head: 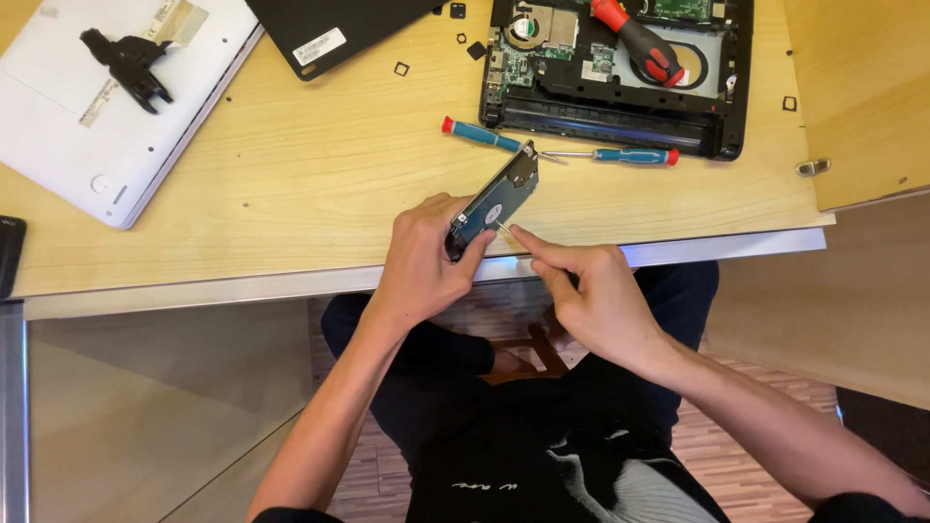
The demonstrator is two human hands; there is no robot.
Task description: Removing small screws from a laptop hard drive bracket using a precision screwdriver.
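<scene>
A pale wooden worktop [291,165] fills the upper half of the frame, with wood-pattern flooring and the person's dark clothes below. Near the worktop's front edge, at centre frame, the left hand [421,261] is clamped round the lower end of a drive [494,199] — tilted up on edge, likely so its side faces the right hand [591,295]. That hand is pinched on a thin driver [504,228] whose tip meets the drive's side; the handle is buried in the fingers, and any screw there is too small to make out. Just beyond lie two blue screwdrivers [620,155], tips nearly touching. An opened laptop [620,97] sits at upper right, a red screwdriver [639,44] resting inside — its top is cut off by the frame. A white laptop [97,136] at upper left carries a black bracket [131,63].
</scene>
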